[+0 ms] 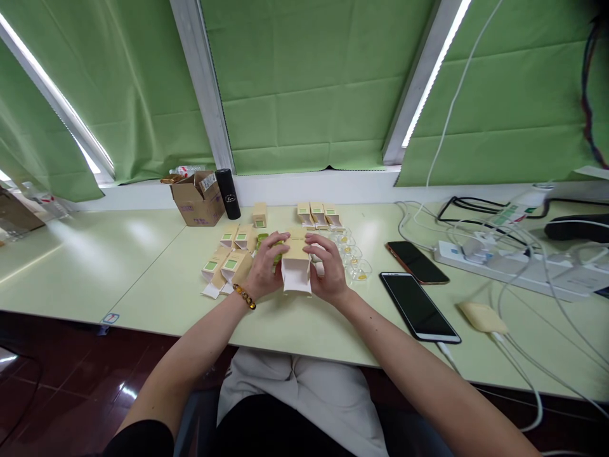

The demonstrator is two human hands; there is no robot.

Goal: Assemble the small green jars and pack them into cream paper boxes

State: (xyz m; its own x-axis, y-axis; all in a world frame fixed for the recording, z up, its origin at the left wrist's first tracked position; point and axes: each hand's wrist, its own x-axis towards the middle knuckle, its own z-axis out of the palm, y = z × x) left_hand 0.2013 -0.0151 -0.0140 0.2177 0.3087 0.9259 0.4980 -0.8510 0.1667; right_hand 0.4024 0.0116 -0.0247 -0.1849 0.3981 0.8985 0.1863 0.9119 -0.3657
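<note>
Between my two hands is a small cream carton [297, 274], its open white-lined end facing me with a flap hanging down. My left hand [265, 266] grips the carton's left side, fingers curled over the top. From the right, my right hand [327, 268] holds the opposite side the same way. Close to my left hand lie several similar cartons with green labels [236, 265], some with open flaps. Green items [261, 238], partly hidden, show behind my left fingers. Several clear plastic cups [353, 254] stand beside my right hand.
Three cartons [318, 214] stand at the back, and a single carton [259, 214] is left of them. A cardboard box [197, 198] and black cylinder [228, 193] are back left. To the right lie two phones [419, 306], a power strip [504, 266], a charger [481, 316] and tangled cables.
</note>
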